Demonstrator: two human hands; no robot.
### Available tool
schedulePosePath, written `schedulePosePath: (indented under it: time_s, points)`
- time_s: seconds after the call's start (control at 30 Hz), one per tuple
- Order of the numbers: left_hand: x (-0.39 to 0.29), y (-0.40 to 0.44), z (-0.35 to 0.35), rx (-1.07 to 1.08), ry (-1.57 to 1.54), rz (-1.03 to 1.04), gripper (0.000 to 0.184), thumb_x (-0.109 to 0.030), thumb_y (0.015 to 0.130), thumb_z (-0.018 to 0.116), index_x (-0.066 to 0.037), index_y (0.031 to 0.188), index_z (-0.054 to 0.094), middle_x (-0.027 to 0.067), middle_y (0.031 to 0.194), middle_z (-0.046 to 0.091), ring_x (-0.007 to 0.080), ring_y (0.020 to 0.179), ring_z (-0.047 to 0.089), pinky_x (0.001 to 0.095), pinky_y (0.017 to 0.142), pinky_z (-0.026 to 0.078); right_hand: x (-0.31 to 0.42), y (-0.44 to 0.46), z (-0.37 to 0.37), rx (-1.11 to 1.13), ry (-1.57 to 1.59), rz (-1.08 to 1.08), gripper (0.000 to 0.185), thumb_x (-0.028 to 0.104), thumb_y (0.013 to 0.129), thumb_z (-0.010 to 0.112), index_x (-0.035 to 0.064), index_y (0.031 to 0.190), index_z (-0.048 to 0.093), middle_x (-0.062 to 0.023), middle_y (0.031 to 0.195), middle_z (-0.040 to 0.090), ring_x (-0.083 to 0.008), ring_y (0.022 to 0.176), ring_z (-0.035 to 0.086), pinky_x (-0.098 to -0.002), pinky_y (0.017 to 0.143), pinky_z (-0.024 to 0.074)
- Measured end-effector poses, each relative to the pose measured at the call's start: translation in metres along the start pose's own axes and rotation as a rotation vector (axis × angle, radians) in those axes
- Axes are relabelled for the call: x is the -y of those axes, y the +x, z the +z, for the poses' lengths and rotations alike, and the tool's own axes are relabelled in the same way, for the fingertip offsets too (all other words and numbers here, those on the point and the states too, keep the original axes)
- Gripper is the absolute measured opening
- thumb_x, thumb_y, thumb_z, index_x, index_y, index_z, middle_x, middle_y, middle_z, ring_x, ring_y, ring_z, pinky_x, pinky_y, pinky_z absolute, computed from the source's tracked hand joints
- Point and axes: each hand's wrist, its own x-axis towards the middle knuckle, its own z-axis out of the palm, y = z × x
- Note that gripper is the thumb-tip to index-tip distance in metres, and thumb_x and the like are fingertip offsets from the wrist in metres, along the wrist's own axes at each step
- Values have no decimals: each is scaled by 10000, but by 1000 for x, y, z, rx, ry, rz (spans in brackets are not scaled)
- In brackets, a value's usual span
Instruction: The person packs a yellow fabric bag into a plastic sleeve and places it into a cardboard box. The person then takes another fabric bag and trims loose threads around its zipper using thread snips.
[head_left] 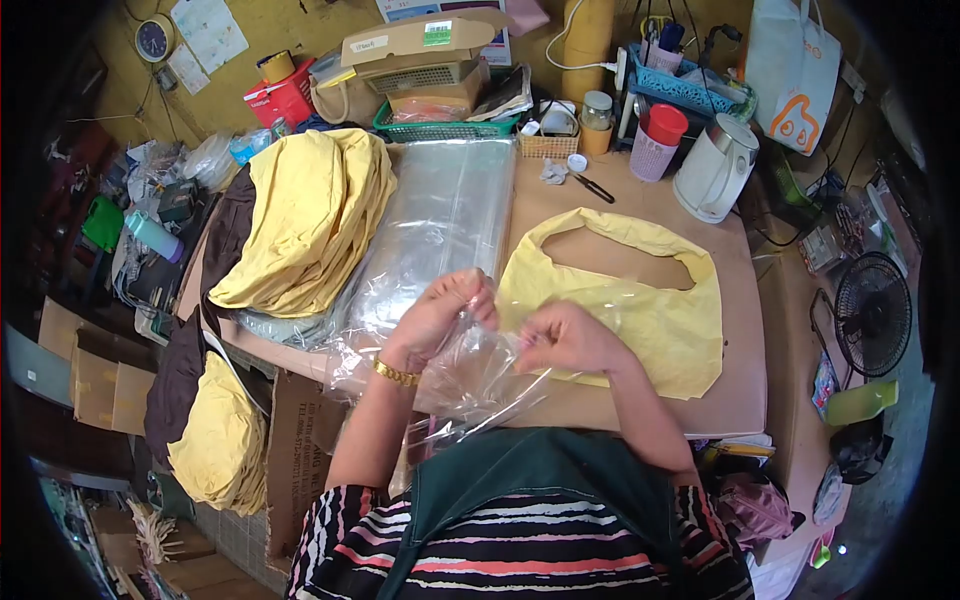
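Both my hands pinch a crumpled clear plastic bag [465, 360] above the table's front edge. My left hand [455, 305], with a gold watch on its wrist, has its fingers closed on the plastic. A short way to the right, my right hand [565, 338] grips another part of it, fingers curled. Beneath and beyond my right hand lies a flat yellow cloth bag [650, 325] with a wide handle opening. Left of it is a stack of flat clear plastic bags [440, 215]. Folded yellow cloth bags [310, 210] are piled further left.
At the back right stand a white electric kettle [717, 170], a pink cup [655, 150] and a glass jar [596, 122]. Small black snips [593, 187] lie near them. A cardboard box [425, 50] sits at the back. More yellow cloth [220, 435] hangs off the left edge; a fan [872, 312] stands right.
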Motion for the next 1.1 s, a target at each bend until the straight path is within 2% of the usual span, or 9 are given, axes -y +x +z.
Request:
schedulePosePath:
  time_s: [0.13, 0.2, 0.43, 0.53, 0.63, 0.73, 0.83, 0.93, 1.1]
  points:
    - [-34, -2, -7, 30, -323, 16, 333, -329, 1007, 488, -122, 748, 468, -54, 646, 381, 66, 562, 403, 195, 532, 364, 19, -8, -15, 462, -207, 135, 210, 91, 786, 772, 15, 727, 586, -24, 770, 587, -110, 635, 519, -253, 576, 392]
    - [-53, -4, -13, 40, -330, 24, 297, -320, 998, 510, -114, 785, 500, -62, 651, 402, 45, 560, 396, 185, 512, 334, 14, -14, -21, 275, -175, -299, 203, 138, 879, 679, 24, 725, 612, -9, 684, 593, -75, 548, 477, -251, 537, 394]
    - [-46, 7, -2, 234, 526, -208, 220, -252, 955, 593, -57, 853, 587, -47, 622, 487, 14, 492, 398, 190, 448, 276, -22, -24, -44, -84, 440, -169, 187, 175, 998, 482, 37, 962, 604, -63, 864, 644, -134, 831, 603, -304, 760, 466]
    - [-47, 11, -2, 120, 415, -222, 265, -255, 957, 590, -56, 783, 582, -47, 584, 472, 13, 474, 386, 186, 444, 271, -13, -25, -35, -297, 246, 175, 263, 219, 951, 586, 44, 1142, 537, -113, 1023, 632, -174, 1005, 592, -331, 887, 441]
    - [-39, 21, 9, -43, 585, -124, 302, -294, 968, 583, -72, 764, 608, -59, 543, 472, 10, 476, 402, 187, 452, 300, 15, -11, -19, -241, -775, -138, 506, 243, 853, 717, 56, 1249, 465, -131, 1080, 597, -191, 982, 587, -327, 885, 444]
    - [-29, 28, 29, 23, 623, -65, 301, -295, 965, 588, -65, 773, 616, -50, 550, 494, 17, 478, 417, 195, 447, 313, 14, 3, -3, -345, -447, -306, 575, 227, 744, 815, 40, 1206, 528, -121, 1106, 563, -183, 937, 574, -326, 842, 449]
    - [-49, 28, 13, -81, 643, 4, 268, -253, 950, 615, -49, 777, 631, -44, 588, 531, 20, 478, 418, 200, 436, 313, 19, 2, -6, 89, 141, 119, 347, 69, 730, 813, 16, 991, 591, -29, 857, 643, -54, 718, 589, -214, 635, 473]
    - [-64, 22, -9, -179, 601, 37, 258, -238, 948, 619, -51, 769, 632, -47, 618, 552, 14, 475, 402, 191, 440, 308, 31, -14, -22, 280, 70, 221, 194, 56, 748, 790, 19, 851, 630, -42, 809, 661, -78, 714, 606, -235, 639, 481]
    - [-80, 13, -29, -200, 557, 83, 248, -232, 956, 600, -61, 778, 625, -55, 598, 516, 17, 476, 371, 185, 446, 279, 17, -26, -41, 520, -75, 2, 193, 142, 765, 794, 15, 834, 668, -60, 839, 692, -182, 778, 634, -318, 731, 487]
